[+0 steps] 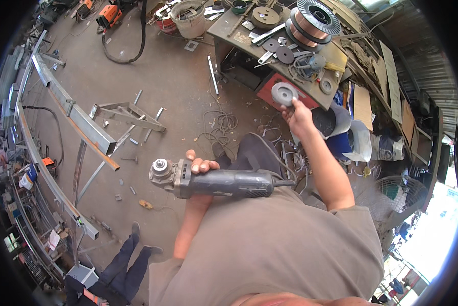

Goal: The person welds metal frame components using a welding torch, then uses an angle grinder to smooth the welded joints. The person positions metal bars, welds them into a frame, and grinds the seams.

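Note:
An angle grinder point(231, 183) with a black body lies crosswise in front of my chest. My left hand point(202, 166) grips it from below near the metal gear head, fingers curled over the top. The bare threaded spindle point(160, 164) on the head points up, with no disc on it. Out to the right, my right hand point(297, 116) pinches a round grey grinding disc point(277, 93) by its lower edge. The disc is held up in front of the bench, apart from the grinder. A cord leaves the grinder's right end.
A cluttered bench point(234, 23) carries a copper wire spool point(310, 25), dark discs point(284, 54) and tools. Cable point(220, 125) lies coiled on the floor. Long steel beams point(68, 109) stand at left, beside a welded frame point(129, 116). Another person's legs point(124, 268) show at lower left.

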Demonstrator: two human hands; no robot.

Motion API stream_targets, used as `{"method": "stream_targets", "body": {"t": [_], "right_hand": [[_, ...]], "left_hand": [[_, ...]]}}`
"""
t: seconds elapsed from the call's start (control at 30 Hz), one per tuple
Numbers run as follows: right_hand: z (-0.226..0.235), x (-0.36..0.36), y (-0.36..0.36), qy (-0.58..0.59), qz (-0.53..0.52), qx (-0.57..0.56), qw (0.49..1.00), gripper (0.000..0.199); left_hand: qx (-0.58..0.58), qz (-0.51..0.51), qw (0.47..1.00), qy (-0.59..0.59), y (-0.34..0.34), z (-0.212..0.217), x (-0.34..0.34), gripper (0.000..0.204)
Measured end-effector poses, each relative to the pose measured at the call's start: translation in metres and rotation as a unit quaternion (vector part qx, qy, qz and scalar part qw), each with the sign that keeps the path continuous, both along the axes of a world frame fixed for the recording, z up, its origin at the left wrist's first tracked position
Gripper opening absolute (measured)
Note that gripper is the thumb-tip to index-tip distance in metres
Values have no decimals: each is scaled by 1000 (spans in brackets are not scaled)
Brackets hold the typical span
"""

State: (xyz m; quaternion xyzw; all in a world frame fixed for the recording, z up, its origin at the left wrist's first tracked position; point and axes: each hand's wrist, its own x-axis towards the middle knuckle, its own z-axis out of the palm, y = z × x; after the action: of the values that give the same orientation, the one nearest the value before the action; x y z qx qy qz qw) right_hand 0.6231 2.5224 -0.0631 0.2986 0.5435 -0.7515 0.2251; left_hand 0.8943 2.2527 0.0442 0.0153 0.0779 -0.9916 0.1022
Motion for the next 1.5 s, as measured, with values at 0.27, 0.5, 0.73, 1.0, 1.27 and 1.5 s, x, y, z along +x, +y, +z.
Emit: {"method": "stream_targets", "body": {"t": [0.27, 0.5, 0.73, 1.0, 1.27, 1.5], "right_hand": [[-102, -267, -13, -25, -193, -48, 980, 36], [-168, -283, -29, -139, -51, 27, 989, 40], [-153, -264, -52, -272, 7, 111, 956, 32], [-151, -278, -49, -269, -163, 32, 949, 31], [-20, -223, -68, -170, 162, -34, 971, 15], [77, -180, -126, 41, 386, -51, 920, 23]], "left_hand": [[17, 122, 991, -55, -11, -14, -84, 43], [-27, 167, 981, -98, 8, -8, -148, 34], [-17, 193, 968, -160, 21, -4, -191, 24], [-13, 180, 966, -184, 19, -2, -216, 23], [-8, 176, 971, -162, 11, -5, -222, 25], [2, 189, 970, -150, 9, -6, -200, 24]]}}
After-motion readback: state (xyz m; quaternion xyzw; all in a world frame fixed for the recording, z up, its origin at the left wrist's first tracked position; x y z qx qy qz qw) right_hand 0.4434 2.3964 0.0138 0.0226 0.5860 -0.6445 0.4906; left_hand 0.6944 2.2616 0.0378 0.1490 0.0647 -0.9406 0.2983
